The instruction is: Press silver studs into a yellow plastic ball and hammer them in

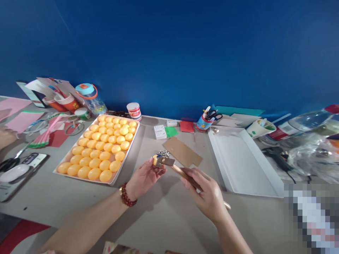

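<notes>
Here, the left hand (145,178) pinches a small yellow object (155,161) in its fingertips — shape hard to make out — at the head of a hammer (167,161), whose wooden handle the right hand (208,192) grips. Beyond lies brown cardboard (182,151); leftward, a tray (128,150) of orange balls (105,164); rightward, a white tray (246,162).

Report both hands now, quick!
Left hand: fingers closed on a small yellow-and-blue item, partly hidden.
Right hand: closed around a wooden-handled hammer.
</notes>
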The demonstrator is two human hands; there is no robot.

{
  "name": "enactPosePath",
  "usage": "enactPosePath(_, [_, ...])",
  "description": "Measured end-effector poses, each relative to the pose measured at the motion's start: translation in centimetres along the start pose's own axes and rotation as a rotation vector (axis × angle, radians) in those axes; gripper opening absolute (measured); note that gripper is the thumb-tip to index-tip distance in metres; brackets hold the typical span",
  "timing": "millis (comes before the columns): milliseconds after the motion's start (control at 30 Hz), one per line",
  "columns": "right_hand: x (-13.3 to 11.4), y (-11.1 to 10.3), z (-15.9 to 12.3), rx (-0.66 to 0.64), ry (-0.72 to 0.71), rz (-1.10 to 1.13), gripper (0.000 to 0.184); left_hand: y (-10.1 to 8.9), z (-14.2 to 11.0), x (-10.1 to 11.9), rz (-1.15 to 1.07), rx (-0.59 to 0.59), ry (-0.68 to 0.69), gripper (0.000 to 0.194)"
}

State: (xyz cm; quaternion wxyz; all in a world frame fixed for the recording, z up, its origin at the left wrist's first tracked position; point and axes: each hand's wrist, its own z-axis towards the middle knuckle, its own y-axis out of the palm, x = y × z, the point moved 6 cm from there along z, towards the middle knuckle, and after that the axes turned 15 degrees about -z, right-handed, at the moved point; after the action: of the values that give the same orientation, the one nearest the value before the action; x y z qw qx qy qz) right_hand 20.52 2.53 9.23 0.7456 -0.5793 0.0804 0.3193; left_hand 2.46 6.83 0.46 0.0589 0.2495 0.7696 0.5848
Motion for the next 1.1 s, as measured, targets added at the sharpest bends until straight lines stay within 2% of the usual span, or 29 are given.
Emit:
enactPosePath(167, [0.1, 0.2, 0.1, -0.003, 0.001, -0.004, 0.022, 0.2, 0.0, -0.2, -0.009, 0.000, -0.025, 0.023])
enactPosePath(300, [0.4, 0.4, 0.1, 0.009, 0.023, -0.005, 0.020, -0.1, -0.1, -0.1, 0.003, 0.002, -0.015, 0.018])
enactPosePath(567, [1.0, 0.1, 0.0, 0.061, 0.068, 0.038, 0.016, 0.6, -0.3, 0.1, 0.059, -0.054, -0.005, 0.021])
enactPosePath(733, [1.0, 0.4, 0.1, 0.036, 0.056, 0.003, 0.015, 1.0, -0.3, 0.5, 0.151, -0.071, 0.058, 0.030])
enactPosePath(1100, [1.0, 0.7, 0.3, 0.031, 0.065, 0.000, 0.017, 1.7, -0.5, 1.0, 0.310, -0.066, 0.171, 0.029])
